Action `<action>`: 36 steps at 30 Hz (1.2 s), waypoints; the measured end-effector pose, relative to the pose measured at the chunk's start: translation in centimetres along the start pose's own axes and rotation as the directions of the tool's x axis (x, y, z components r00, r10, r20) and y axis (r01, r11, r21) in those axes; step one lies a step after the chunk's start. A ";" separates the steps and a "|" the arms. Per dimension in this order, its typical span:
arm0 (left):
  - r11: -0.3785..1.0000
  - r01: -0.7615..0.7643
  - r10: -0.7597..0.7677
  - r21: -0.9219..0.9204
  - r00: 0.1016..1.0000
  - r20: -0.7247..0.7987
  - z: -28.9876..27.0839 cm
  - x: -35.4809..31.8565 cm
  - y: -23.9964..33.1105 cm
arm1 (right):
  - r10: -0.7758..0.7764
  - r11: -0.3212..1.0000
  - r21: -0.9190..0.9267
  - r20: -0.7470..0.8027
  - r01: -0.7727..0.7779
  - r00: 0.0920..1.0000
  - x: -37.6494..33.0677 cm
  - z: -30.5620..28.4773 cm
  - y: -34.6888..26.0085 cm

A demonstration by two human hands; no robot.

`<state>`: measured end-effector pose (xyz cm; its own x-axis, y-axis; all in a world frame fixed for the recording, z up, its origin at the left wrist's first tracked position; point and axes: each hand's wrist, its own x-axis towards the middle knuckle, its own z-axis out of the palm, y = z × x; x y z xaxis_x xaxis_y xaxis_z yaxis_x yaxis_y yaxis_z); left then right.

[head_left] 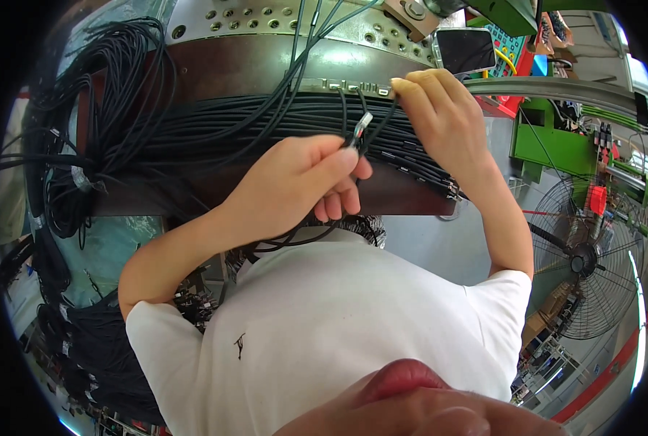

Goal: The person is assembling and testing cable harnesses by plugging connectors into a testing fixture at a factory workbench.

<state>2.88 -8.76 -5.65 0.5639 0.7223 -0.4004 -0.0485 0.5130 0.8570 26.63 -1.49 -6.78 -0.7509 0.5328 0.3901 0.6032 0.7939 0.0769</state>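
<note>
My left hand (284,182) is closed on a black cable whose end carries a small white connector (365,120), with short coloured wires showing below it. The connector points up and away from me. Farther right, my right hand (447,116) pinches with thumb and forefinger at the right end of a narrow strip of small connector slots (357,88). A black cable (389,116) runs down from these fingertips. Two other cables hang from slots left of it. Behind my left hand, a thick bundle of black cables (229,120) lies across the dark bench.
At the back is a perforated metal plate (229,16), with a phone (466,49) at its right. A large coil of black cables (131,47) lies at the left. On the right are a green machine frame (535,142) and a caged fan (582,258).
</note>
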 end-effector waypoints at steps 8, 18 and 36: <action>0.870 -0.249 0.200 -0.427 0.967 -0.155 0.6 1.7 0.7 | 0.504 0.688 0.602 0.006 -0.405 0.864 -2.3 5.1 -0.6; 0.761 0.044 -0.086 -0.648 0.996 -0.034 1.3 3.0 0.1 | 0.276 0.900 0.371 -0.087 -0.226 0.957 -1.4 2.1 0.3; 0.734 -0.207 0.447 0.647 0.864 -0.231 -7.4 4.0 3.1 | 0.433 0.760 0.500 0.087 -0.415 0.897 -2.6 2.8 0.4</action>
<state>-1.16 -0.83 -6.98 0.2749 0.9607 -0.0377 0.3809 -0.0728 0.9218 28.12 -1.72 -10.37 -0.4357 0.8473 0.3036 0.6357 0.5285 -0.5626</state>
